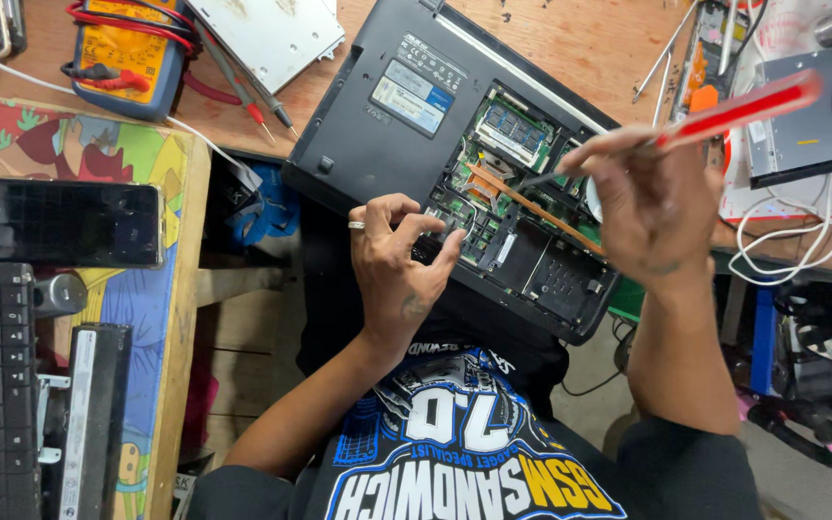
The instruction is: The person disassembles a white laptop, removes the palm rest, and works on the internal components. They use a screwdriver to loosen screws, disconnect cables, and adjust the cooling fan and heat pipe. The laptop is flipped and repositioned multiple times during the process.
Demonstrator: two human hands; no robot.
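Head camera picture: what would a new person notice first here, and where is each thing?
The eye falls first on the opened black laptop in the middle, lying underside up with its green circuit boards bare. The right hand holds a red-handled screwdriver over the boards, while the left hand, with a ring on it, rests on the near edge. At upper left lies a yellow multimeter with red leads.
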